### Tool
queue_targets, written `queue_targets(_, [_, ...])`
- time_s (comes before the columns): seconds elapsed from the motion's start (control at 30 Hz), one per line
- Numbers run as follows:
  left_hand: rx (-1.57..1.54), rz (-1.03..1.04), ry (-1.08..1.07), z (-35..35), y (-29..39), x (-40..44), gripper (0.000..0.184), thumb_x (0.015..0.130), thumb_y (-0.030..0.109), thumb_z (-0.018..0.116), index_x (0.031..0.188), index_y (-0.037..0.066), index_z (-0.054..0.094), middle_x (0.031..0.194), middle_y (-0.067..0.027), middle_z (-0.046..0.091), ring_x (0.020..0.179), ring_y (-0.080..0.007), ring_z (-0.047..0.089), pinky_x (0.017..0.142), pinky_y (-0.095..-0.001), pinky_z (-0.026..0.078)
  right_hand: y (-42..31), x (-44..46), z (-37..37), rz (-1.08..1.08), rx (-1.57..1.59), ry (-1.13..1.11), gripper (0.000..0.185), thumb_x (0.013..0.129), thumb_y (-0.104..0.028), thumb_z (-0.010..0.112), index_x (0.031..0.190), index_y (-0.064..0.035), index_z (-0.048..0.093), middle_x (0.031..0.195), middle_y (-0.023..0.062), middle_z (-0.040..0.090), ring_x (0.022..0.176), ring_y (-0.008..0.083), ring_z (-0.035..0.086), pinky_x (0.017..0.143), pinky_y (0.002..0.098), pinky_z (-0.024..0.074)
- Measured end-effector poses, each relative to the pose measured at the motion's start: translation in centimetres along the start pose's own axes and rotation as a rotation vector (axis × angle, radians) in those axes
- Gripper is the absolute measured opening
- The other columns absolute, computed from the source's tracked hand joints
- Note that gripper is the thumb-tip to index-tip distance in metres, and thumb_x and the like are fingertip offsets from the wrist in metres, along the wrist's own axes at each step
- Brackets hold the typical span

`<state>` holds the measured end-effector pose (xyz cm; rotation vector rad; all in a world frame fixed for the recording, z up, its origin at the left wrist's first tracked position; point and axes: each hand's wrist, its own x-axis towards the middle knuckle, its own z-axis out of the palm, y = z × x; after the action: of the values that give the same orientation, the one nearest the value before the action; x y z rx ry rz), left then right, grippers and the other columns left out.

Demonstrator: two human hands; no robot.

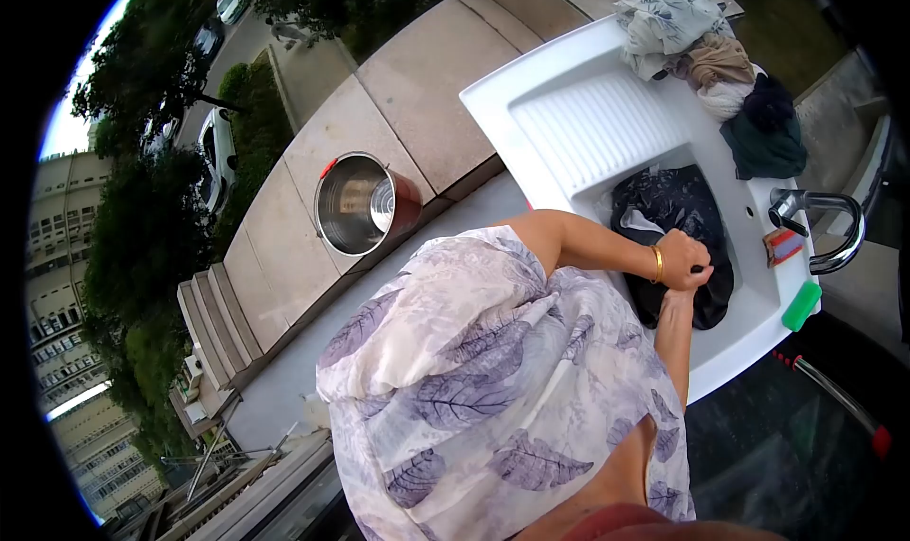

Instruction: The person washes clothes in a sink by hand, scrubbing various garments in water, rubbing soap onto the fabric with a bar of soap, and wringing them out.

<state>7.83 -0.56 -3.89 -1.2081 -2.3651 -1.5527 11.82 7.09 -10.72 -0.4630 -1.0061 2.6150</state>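
Observation:
A dark wet cloth lies bunched in the basin of a white sink, with a small white patch on it. My left hand, with a gold bracelet at the wrist, is closed over the cloth, and a bit of dark fabric shows between its fingers. My right hand meets it from below; the fingers of that hand are mostly hidden. Both hands are pressed together above the basin.
Beside the basin is a ribbed washboard. Piled clothes lie on the sink's far corner. A chrome tap, a red packet and a green block line the rim. A metal bucket stands on the stone ledge.

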Motion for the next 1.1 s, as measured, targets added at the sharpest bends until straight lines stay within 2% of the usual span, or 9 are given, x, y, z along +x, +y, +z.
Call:
queue_targets(0.03, [-0.070,-0.102,0.089,0.5,-2.2,1.1,0.027,0.072,0.026,0.059,0.054,0.006,0.055,0.056,-0.0110,0.055,0.054,-0.0321,0.055,0.050,-0.0399,0.044,-2.9,-1.0,3.2,0.265,-0.331,0.458,0.047,0.093,-0.036,0.030,0.121,-0.0012,0.048,0.118,0.0121,0.053,0.108,0.0230,0.053,0.093,0.0375,0.0420])
queue_targets(0.13, [0.081,-0.539,-0.144,-1.2,-4.9,4.7,0.037,0.081,0.036,0.049,0.071,0.006,0.067,0.074,-0.0202,0.062,0.070,-0.0372,0.060,0.069,-0.0439,0.049,-6.1,-0.9,7.9,0.430,-0.083,0.400,0.047,0.092,-0.034,0.032,0.114,0.0024,0.051,0.112,0.0153,0.057,0.098,0.0279,0.059,0.086,0.0394,0.0486])
queue_targets(0.33, [0.050,-0.829,0.038,-1.1,-9.7,8.3,0.054,0.082,0.051,0.048,0.098,0.000,0.057,0.093,-0.0266,0.061,0.091,-0.0427,0.057,0.081,-0.0436,0.044,-10.0,3.3,3.2,0.244,-0.343,0.485,0.046,0.089,-0.034,0.042,0.112,0.0042,0.052,0.111,0.0131,0.058,0.098,0.0240,0.058,0.086,0.0310,0.0448])
queue_targets(0.47, [0.024,-0.416,-0.043,-0.8,-14.5,7.3,0.064,0.084,0.040,0.053,0.124,-0.008,0.038,0.118,-0.0319,0.046,0.109,-0.0430,0.046,0.092,-0.0392,0.038,-9.3,3.2,-3.9,0.036,-1.171,0.520,0.052,0.083,-0.041,0.051,0.119,-0.0039,0.051,0.115,0.0174,0.055,0.109,0.0268,0.050,0.091,0.0360,0.0373])
queue_targets(0.53, [0.205,-0.455,-0.251,0.5,-13.2,5.7,0.061,0.084,0.047,0.049,0.133,0.013,0.035,0.137,-0.0244,0.027,0.124,-0.0411,0.030,0.096,-0.0520,0.031,-7.5,1.8,-3.4,0.166,-1.572,0.420,0.063,0.077,-0.051,0.053,0.131,-0.0205,0.041,0.131,0.0147,0.045,0.123,0.0334,0.037,0.095,0.0600,0.0283])
queue_targets(0.6, [0.498,-0.406,-0.452,1.8,-11.8,3.7,0.059,0.085,0.055,0.043,0.137,0.030,0.031,0.146,-0.0186,0.013,0.131,-0.0403,0.018,0.095,-0.0624,0.025,-5.6,0.4,-1.0,0.259,-1.949,0.295,0.069,0.077,-0.053,0.054,0.138,-0.0314,0.029,0.144,0.0136,0.023,0.130,0.0340,0.025,0.090,0.0656,0.0299])
queue_targets(0.63, [0.623,-0.349,-0.548,2.6,-12.1,2.3,0.059,0.084,0.060,0.039,0.137,0.037,0.028,0.148,-0.0159,0.007,0.134,-0.0402,0.012,0.093,-0.0669,0.022,-5.0,-0.1,-0.6,0.247,-2.101,0.215,0.068,0.077,-0.053,0.056,0.137,-0.0339,0.030,0.143,0.0145,0.025,0.126,0.0338,0.030,0.089,0.0650,0.0328])
queue_targets(0.83, [0.814,-0.200,-0.722,3.8,-12.1,1.3,0.052,0.089,0.052,0.036,0.138,0.036,0.027,0.149,-0.0108,0.007,0.134,-0.0412,0.007,0.096,-0.0671,0.018,-1.8,0.7,-3.7,0.252,-2.134,0.086,0.064,0.078,-0.043,0.061,0.134,-0.0297,0.033,0.131,0.0174,0.035,0.115,0.0356,0.041,0.082,0.0630,0.0412])
queue_targets(1.1, [0.822,-0.211,-0.797,5.6,-13.7,4.1,0.059,0.081,0.045,0.051,0.136,0.037,0.031,0.148,-0.0117,0.012,0.135,-0.0399,0.009,0.101,-0.0641,0.011,1.4,4.0,-6.9,0.293,-2.112,0.160,0.065,0.080,-0.031,0.058,0.138,-0.0217,0.030,0.140,0.0227,0.024,0.126,0.0396,0.030,0.098,0.0494,0.0335])
